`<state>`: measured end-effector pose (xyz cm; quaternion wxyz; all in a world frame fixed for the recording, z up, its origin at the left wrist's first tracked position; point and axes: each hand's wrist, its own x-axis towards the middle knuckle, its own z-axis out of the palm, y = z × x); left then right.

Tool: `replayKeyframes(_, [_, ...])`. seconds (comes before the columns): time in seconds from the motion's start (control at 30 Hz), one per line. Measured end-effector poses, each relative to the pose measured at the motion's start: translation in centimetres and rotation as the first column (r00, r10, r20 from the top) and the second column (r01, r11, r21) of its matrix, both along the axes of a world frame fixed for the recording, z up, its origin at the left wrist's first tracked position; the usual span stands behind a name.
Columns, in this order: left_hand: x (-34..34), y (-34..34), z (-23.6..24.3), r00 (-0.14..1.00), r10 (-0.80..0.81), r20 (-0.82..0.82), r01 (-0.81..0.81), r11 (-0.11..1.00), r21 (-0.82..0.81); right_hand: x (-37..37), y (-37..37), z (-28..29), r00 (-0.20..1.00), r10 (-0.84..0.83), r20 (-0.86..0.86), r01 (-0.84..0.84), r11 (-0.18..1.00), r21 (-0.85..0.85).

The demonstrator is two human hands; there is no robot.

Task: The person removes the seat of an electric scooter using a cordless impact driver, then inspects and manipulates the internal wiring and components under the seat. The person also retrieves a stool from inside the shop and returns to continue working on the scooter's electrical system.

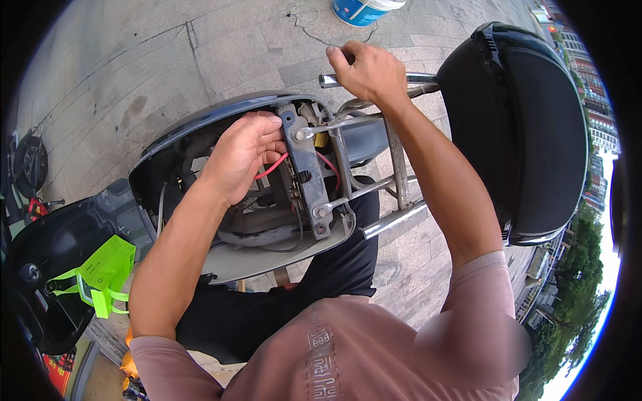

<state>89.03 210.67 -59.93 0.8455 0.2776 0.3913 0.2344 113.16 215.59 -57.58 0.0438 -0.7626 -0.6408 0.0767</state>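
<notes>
My left hand reaches into the open body of a scooter, fingers bent at the edge of a dark metal crossplate. A red wire runs beside those fingertips; what they pinch is hidden. Farther right, my right hand is closed with its thumb up, over the end of a chrome rack bar. Something dark shows between thumb and forefinger, too small to name. Bolts fix frame tubes to the crossplate. Hoses and cables lie inside the body, below my left hand.
A black top box sits behind the rack at the right. The raised seat or cover is at the left, with a bright green bag on it. A blue and white bucket stands on the paving beyond, near a thin cable.
</notes>
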Motion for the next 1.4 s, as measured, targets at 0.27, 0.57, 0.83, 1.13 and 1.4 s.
replayKeyframes(0.27, [2.0, -0.2, -0.3, 0.992, 0.019, 0.127, -0.011, 0.998, -0.064, 0.6, -0.2, 0.2, 0.998, -0.012, -0.066, 0.009, 0.999, -0.037])
replayKeyframes(0.57, [2.4, -0.4, -0.3, 0.977, 0.095, 0.19, -0.088, 0.995, -0.046, 0.6, -0.5, 0.4, 0.996, 0.022, -0.086, -0.019, 0.999, 0.036])
replayKeyframes(0.83, [2.8, -0.2, 0.0, 0.985, 0.077, 0.152, -0.07, 0.996, -0.053, 0.6, -0.4, 1.8, 0.984, 0.009, -0.18, -0.018, 0.999, -0.05])
replayKeyframes(1.13, [3.0, -0.9, -1.8, 0.995, 0.084, -0.053, -0.074, 0.983, 0.165, 1.2, -1.0, -0.3, 0.947, 0.198, -0.252, -0.108, 0.937, 0.331])
replayKeyframes(1.4, [3.1, -1.7, -3.9, 0.98, 0.161, -0.117, -0.109, 0.928, 0.357, -1.6, -11.2, 2.7, 0.774, 0.624, -0.106, -0.508, 0.713, 0.483])
